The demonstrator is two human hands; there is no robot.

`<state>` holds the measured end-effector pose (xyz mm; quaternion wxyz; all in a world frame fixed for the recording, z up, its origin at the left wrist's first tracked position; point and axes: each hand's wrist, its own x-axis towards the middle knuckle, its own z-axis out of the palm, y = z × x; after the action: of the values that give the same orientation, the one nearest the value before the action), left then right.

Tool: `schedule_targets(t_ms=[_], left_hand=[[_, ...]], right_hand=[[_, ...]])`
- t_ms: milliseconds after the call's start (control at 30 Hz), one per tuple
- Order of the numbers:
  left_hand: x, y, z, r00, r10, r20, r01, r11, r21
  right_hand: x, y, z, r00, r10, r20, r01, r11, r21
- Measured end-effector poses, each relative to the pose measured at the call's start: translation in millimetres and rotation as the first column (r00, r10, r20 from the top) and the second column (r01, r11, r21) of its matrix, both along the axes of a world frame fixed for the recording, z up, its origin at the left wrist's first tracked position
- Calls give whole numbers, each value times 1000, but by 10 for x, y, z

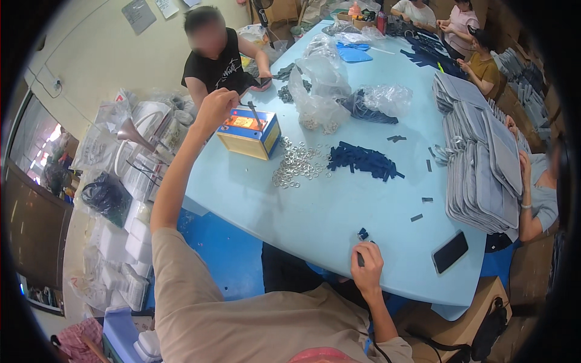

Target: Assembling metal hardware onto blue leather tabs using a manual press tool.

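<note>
My left arm stretches out to a yellow and blue box (251, 142) with an orange top. My left hand (219, 107) is closed in a pinch above its near left corner; what the fingers hold is too small to make out. A dark upright piece (256, 115) stands on the box top. At the table's front edge my right hand (367, 265) is closed around a short dark handle-like piece (361, 259). Just beyond its fingertips lies a small folded navy strip (363, 233). Metal rings (296, 166) lie loose beside the box, next to a pile of navy strips (364, 162).
A black phone (450, 251) lies at the front right, below stacked grey padded panels (481, 163). Clear plastic bags (321, 85) lie farther back. One person (221, 66) sits across at the left; others work along the right side. Stray strips (416, 218) dot the table.
</note>
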<state>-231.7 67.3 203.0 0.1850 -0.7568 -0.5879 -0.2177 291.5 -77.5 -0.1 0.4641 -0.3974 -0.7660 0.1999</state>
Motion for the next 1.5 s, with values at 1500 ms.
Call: schedule_targets(t_ms=[1500], left_hand=[[3122,-1913,-1161,6,108,994,473,875,-98]], right_hand=[[-350,-173,635,762,81,-642,-415,822,-390]])
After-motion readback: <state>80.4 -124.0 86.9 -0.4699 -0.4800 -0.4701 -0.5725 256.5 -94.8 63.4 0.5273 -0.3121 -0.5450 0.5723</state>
